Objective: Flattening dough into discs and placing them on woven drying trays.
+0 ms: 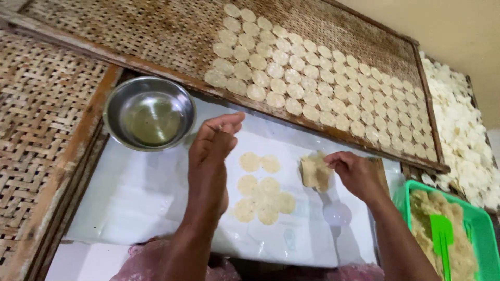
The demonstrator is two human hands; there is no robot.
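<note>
My left hand point(212, 140) hovers over a white plastic sheet point(151, 198), fingers together and slightly curled, holding nothing. My right hand point(354, 169) pinches a pale lump of dough point(314, 171) that rests on a clear flat pressing tool point(336, 212). Between the hands, several thin round dough discs point(263, 195) lie on the sheet, some overlapping.
A steel bowl point(149, 113) with liquid stands at the sheet's far left. Beyond it a woven bamboo tray point(156, 31) carries rows of round discs point(312, 88). A green basket point(487, 234) of dough with a green scraper point(441, 234) sits at right; white crackers point(463, 135) are piled behind.
</note>
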